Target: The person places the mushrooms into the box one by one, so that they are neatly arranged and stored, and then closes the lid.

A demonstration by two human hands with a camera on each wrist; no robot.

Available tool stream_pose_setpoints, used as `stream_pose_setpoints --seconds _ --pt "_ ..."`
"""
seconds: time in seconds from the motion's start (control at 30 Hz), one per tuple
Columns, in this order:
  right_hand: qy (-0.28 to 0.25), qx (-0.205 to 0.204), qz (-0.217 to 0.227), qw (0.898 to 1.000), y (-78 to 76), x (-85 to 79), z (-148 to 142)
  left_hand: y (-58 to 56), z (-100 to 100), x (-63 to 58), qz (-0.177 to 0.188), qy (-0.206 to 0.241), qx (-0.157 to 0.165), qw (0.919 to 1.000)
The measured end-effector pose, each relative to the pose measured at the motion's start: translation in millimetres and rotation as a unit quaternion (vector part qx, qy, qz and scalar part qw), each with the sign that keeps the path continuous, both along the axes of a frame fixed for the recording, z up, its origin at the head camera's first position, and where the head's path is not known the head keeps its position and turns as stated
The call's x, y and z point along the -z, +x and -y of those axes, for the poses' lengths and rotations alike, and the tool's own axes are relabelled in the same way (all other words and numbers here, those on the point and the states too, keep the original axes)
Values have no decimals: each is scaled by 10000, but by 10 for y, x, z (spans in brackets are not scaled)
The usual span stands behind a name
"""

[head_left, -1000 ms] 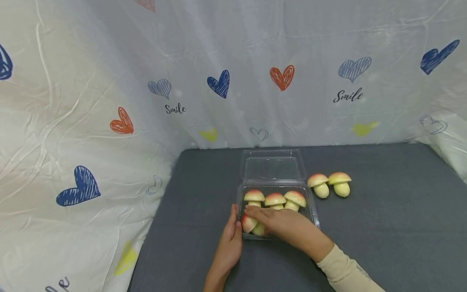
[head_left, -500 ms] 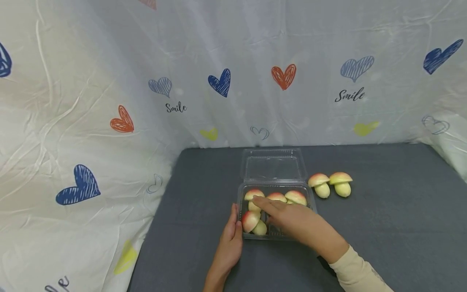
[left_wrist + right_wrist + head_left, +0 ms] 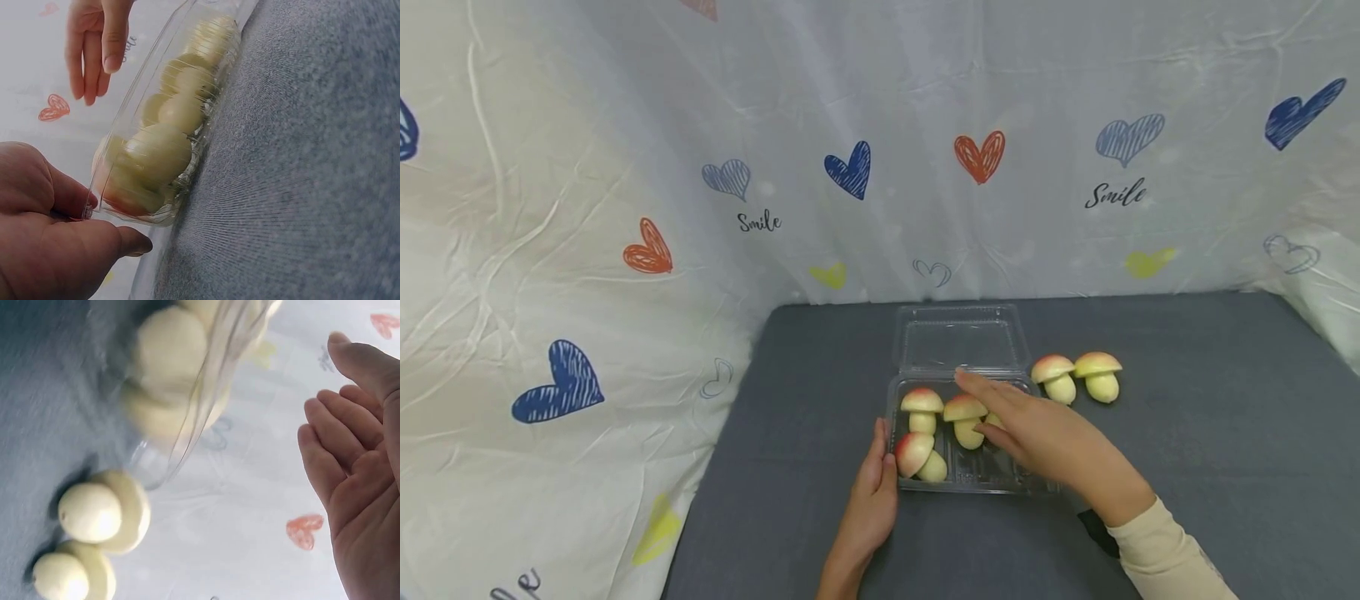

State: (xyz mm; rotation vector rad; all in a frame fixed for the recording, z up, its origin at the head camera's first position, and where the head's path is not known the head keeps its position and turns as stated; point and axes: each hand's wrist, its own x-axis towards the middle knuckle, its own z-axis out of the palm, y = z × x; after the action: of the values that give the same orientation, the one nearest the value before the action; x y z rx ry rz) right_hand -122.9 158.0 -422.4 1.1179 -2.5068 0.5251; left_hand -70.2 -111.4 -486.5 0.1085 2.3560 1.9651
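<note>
A clear plastic clamshell container (image 3: pixel 985 477) lies on the table, its lid (image 3: pixel 958 343) folded back. Inside are several mushrooms with red-and-yellow caps and pale stems: one at back left (image 3: pixel 922 402), one tilted at front left (image 3: pixel 914 455), another in the back middle (image 3: pixel 965 408), and one mostly hidden behind my right hand (image 3: pixel 1048 433). That hand hovers over the container's right side, fingers extended; the right wrist view shows its palm (image 3: pixel 362 456) bare. With thumb and fingers, my left hand (image 3: pixel 871 504) grips the container's left rim, at a corner in the left wrist view (image 3: pixel 87 212).
Two more mushrooms (image 3: pixel 1060 388) (image 3: pixel 1102 386) lie side by side on the dark grey tablecloth (image 3: pixel 1210 433), just right of the container. Behind the table hangs a pale curtain (image 3: pixel 910 100) printed with hearts. A black object (image 3: pixel 1098 532) shows under my right wrist.
My right hand has moved right and back, from over the front-left mushroom to over the container's right side, uncovering the left mushrooms. The left hand stays on the container.
</note>
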Motion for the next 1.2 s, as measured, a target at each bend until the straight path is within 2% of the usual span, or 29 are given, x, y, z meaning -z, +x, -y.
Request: stream_pose_setpoints --seconds 0.17,0.37,0.47,0.83,1.2 --pt "-50 215 26 9998 -31 -34 -155 18 -6 -22 -20 -26 -24 10000" --pt "-176 256 -535 9981 -88 -15 -321 43 -4 -46 -108 -22 -21 9999" --pt "-203 343 -616 9973 -99 -10 -401 46 -6 -47 -109 -44 -17 9999" --pt "-340 859 -414 9949 -105 24 -661 27 0 -25 -149 -74 9 9999" --pt "-215 1424 100 9895 -79 45 -941 38 9 -36 -137 -61 65 9999"
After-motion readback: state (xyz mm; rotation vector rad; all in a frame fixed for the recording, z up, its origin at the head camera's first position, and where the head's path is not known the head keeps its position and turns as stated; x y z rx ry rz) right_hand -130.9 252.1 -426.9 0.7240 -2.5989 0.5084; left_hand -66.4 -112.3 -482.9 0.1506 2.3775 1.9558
